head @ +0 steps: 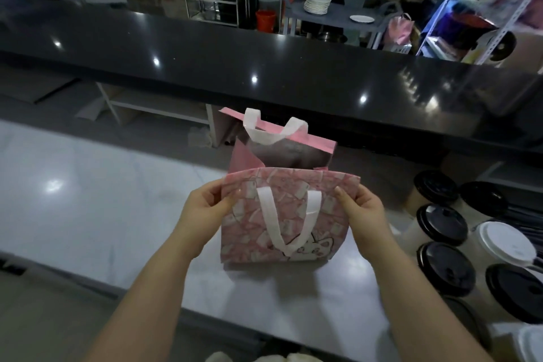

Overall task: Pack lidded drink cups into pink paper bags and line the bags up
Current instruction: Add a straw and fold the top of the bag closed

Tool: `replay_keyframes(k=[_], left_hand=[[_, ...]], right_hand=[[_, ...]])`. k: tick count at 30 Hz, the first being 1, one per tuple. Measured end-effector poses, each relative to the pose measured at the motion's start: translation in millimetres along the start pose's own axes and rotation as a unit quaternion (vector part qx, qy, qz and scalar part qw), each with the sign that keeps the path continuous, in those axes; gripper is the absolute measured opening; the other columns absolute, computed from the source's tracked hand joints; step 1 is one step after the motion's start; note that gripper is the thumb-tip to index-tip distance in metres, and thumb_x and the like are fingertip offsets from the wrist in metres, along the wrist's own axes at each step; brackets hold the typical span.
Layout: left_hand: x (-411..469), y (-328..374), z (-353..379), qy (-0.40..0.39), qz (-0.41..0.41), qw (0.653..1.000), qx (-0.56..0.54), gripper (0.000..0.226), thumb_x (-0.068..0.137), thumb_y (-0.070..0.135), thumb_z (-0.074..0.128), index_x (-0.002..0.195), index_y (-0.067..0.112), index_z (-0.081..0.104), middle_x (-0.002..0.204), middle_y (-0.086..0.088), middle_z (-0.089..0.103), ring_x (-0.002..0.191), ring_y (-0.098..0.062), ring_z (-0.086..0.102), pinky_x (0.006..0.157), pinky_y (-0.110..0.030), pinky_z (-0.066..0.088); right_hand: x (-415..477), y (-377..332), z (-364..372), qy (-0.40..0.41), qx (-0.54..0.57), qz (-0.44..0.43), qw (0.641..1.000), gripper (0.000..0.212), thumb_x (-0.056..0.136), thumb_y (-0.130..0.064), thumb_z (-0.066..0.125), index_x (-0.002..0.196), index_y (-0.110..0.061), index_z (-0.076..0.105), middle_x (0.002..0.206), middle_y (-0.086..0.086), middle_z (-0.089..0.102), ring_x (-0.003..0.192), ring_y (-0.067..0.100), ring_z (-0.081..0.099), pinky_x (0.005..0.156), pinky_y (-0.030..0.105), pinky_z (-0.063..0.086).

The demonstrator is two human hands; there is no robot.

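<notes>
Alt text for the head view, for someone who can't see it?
The left hand and right hand pinch the top corners of an open pink paper bag standing on the pale counter. Lidded cups stand to its right.

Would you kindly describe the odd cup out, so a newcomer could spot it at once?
On the pale counter, look right of the patterned pink bag to the cluster of lidded cups. The white-lidded cup stands near the right edge; every neighbour has a black lid.
</notes>
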State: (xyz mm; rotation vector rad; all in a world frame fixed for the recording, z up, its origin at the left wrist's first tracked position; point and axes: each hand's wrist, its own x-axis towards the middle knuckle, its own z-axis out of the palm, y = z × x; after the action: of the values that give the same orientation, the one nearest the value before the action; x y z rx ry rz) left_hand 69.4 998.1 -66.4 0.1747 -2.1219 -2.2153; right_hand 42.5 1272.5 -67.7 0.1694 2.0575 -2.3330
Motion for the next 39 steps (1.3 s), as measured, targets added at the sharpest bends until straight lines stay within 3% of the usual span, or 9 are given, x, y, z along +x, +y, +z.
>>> replay_keyframes(k=[4,7,12,15,19,25,30,36,39], left_hand=[[-3.7,0.0,6.8,0.058,0.036,0.997,-0.020,0.010,0.078,0.035,0.072,0.087,0.034,0.076,0.088,0.003,0.076,0.080,-0.013,0.073,0.062,-0.020,0.056],[-0.1,-2.3,0.3,0.084,0.069,0.994,-0.006,0.010,0.082,0.024,0.073,0.083,0.034,0.077,0.089,0.007,0.075,0.080,-0.010,0.071,0.063,-0.023,0.058],[21.6,2.7,-17.9,0.060,0.081,0.994,0.040,0.008,0.076,0.014,0.079,0.080,0.020,0.077,0.137,0.025,0.047,0.097,0.014,0.061,0.065,-0.014,0.054],[37.5,12.7,-19.8,-0.014,0.059,0.995,0.079,0.023,0.063,0.027,0.089,0.084,0.024,0.079,0.149,0.030,0.033,0.116,0.001,0.057,0.071,-0.018,0.056],[48.8,17.0,-14.2,-0.038,0.039,0.993,0.107,0.028,0.065,0.031,0.084,0.092,0.029,0.079,0.151,0.032,0.029,0.137,-0.021,0.041,0.096,-0.047,0.052],[53.2,15.4,-6.4,0.027,0.048,0.996,0.063,0.019,0.071,0.010,0.084,0.088,0.018,0.079,0.124,0.005,0.060,0.110,-0.025,0.062,0.076,-0.035,0.060],[49.9,16.4,-1.1,0.091,0.104,0.989,0.060,0.035,0.069,0.001,0.084,0.082,0.032,0.076,0.089,0.004,0.074,0.087,-0.014,0.070,0.078,-0.034,0.059],[46.0,14.7,-7.0,0.100,0.101,0.989,0.030,0.018,0.063,0.026,0.083,0.078,0.032,0.078,0.082,0.006,0.075,0.079,-0.010,0.071,0.064,-0.019,0.056],[47.1,10.2,-8.5,0.102,0.083,0.990,0.042,0.016,0.066,0.020,0.082,0.076,0.028,0.073,0.078,0.009,0.073,0.076,-0.008,0.070,0.061,-0.017,0.054]], right_hand=[[-0.9,5.5,1.4,0.001,0.008,-0.047,0.999,0.010,0.095,-0.018,0.057,0.098,-0.016,0.066,0.088,-0.003,0.075,0.079,0.011,0.071,0.061,0.020,0.055],[4.9,3.4,-4.2,-0.042,-0.007,-0.074,0.996,0.008,0.093,-0.014,0.061,0.090,-0.019,0.066,0.086,-0.006,0.073,0.078,0.010,0.070,0.062,0.021,0.055],[35.9,-16.0,-9.6,-0.130,-0.046,-0.046,0.989,0.021,0.082,-0.009,0.072,0.067,-0.022,0.066,0.139,-0.021,0.050,0.112,0.013,0.062,0.080,0.030,0.054],[49.2,-27.5,-8.5,-0.194,-0.037,-0.029,0.980,0.018,0.074,-0.013,0.073,0.063,-0.025,0.065,0.140,-0.030,0.045,0.120,0.011,0.058,0.086,0.036,0.053],[53.4,-28.2,1.0,-0.195,-0.030,-0.033,0.980,0.021,0.076,-0.005,0.069,0.063,-0.021,0.065,0.129,-0.034,0.052,0.117,0.010,0.059,0.076,0.030,0.055],[56.2,-13.3,5.9,-0.103,-0.022,-0.071,0.992,0.021,0.084,-0.002,0.070,0.087,-0.022,0.075,0.125,0.004,0.063,0.104,0.026,0.067,0.076,0.036,0.059],[53.1,-6.3,10.0,-0.021,-0.046,-0.138,0.989,0.026,0.088,-0.005,0.067,0.093,-0.030,0.074,0.093,-0.009,0.074,0.088,0.006,0.069,0.069,0.018,0.055],[51.6,-2.2,7.2,0.021,-0.063,-0.149,0.987,0.026,0.086,-0.010,0.070,0.086,-0.036,0.073,0.090,-0.012,0.074,0.088,0.007,0.070,0.066,0.018,0.056],[52.8,0.7,4.4,0.043,-0.079,-0.151,0.985,0.027,0.084,-0.006,0.072,0.085,-0.033,0.069,0.086,-0.014,0.072,0.085,0.007,0.070,0.069,0.022,0.059]])
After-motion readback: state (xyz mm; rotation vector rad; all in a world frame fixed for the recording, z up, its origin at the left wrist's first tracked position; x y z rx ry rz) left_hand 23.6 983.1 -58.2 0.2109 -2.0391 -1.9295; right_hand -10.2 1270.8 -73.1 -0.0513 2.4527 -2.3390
